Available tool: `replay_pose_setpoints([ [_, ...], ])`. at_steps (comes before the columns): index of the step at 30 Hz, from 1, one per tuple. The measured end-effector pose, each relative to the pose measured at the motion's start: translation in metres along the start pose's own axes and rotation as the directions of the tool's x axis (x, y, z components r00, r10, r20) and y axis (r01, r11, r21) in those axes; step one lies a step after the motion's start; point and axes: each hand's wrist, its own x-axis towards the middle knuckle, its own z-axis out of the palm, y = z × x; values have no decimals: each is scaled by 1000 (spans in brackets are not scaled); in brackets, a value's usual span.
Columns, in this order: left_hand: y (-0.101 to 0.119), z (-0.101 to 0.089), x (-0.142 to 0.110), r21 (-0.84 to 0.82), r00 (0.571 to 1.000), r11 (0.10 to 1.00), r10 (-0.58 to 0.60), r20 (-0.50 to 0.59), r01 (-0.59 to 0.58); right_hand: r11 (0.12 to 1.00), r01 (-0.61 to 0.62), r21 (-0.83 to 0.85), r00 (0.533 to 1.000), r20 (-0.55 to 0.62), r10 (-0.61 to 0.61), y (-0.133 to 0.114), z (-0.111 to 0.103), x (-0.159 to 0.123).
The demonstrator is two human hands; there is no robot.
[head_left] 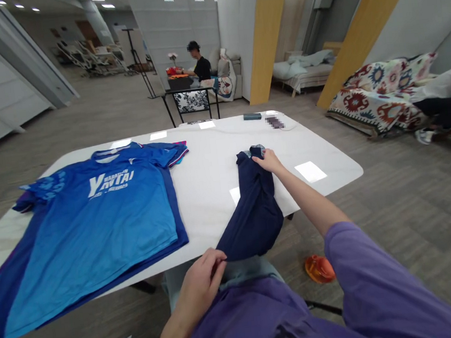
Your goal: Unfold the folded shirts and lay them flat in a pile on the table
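Observation:
A dark navy garment (253, 203), bunched lengthwise, stretches between my two hands over the table's near edge; its exact kind does not show. My left hand (202, 279) pinches its near left corner, just off the table edge. At the far end, my right hand (265, 160) grips the cloth beside a patch of grey patterned fabric. The near part of the garment hangs above my lap. To the left, a blue T-shirt (109, 213) with white lettering lies spread face up on top of other shirts, its hem reaching over the near edge.
The white table (210, 181) has a dark case (252, 116) and a blurred item (275, 122) near its far edge. A black chair (193, 101) stands beyond. An orange object (320, 268) lies on the floor at right. Two other people sit farther off.

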Motion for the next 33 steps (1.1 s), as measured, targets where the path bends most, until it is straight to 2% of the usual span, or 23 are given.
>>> replay_pose_setpoints([
  [3,-14,-19,-28,41,994,998,-46,99,42,998,-59,-20,998,20,60,-3,12,34],
  [5,-24,-31,-43,49,983,994,-101,155,94,997,-80,-10,996,26,80,1,12,50],
  [7,-33,-42,-52,45,967,987,-160,197,154,995,-96,19,995,-9,96,13,3,59],
  [9,-40,-52,-55,37,955,980,-197,222,193,991,-120,57,989,-78,124,35,-19,60],
  [12,-45,-65,-45,6,966,980,-196,166,198,977,-195,82,958,-200,208,84,-65,39],
  [15,-48,-68,-19,-24,986,987,-155,58,157,957,-287,48,916,-279,288,131,-105,5],
  [18,-47,-60,11,-25,995,995,-100,-18,100,950,-311,4,920,-250,303,152,-112,-10],
  [22,-37,-40,37,-42,999,998,-39,-9,39,971,-237,-39,966,-114,231,136,-81,11],
  [26,-30,-31,35,-40,1000,999,-20,-5,20,973,-198,-115,980,-44,194,104,-55,37],
  [29,-36,-33,21,-31,998,998,-52,-46,50,982,-140,-131,990,1,141,82,-53,43],
  [33,-49,-42,12,-26,986,996,-91,-136,89,994,76,-74,997,20,-74,50,-75,43],
])
